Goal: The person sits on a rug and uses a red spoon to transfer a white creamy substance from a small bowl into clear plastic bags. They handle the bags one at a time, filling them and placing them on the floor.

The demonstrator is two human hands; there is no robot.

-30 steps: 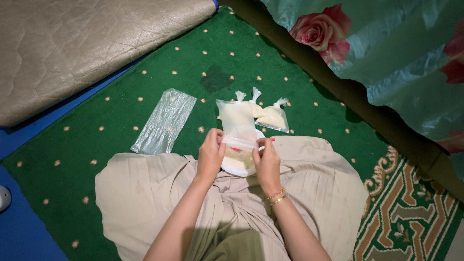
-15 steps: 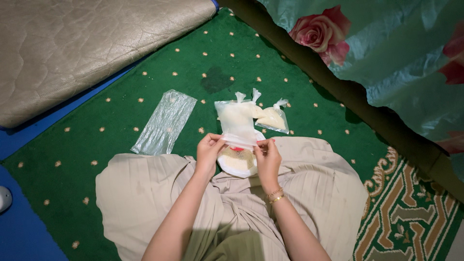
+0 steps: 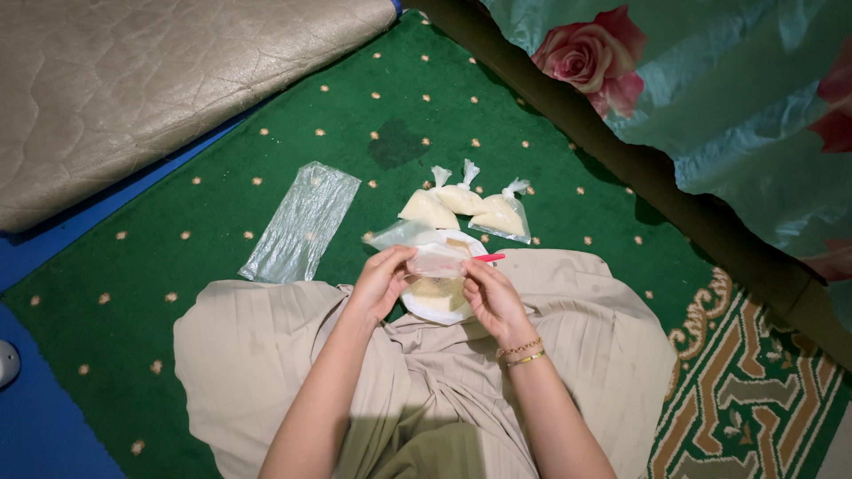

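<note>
Clear plastic bag is lying almost flat between both hands, its long axis running left to right, mouth end toward the person and its loose tail trailing off to the left. Left hand and right hand are each pinching an end of the mouth, fingers curled shut on the film, equally near. Beneath it, a white plate of pale grain is sitting with a red-handled spoon. Farther out, three tied filled bags and a flat empty bag are resting on the green carpet.

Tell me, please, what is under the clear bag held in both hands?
Under the clear bag sits a white plate of pale grains with a red-handled utensil; hands hide the plate's sides.
</note>
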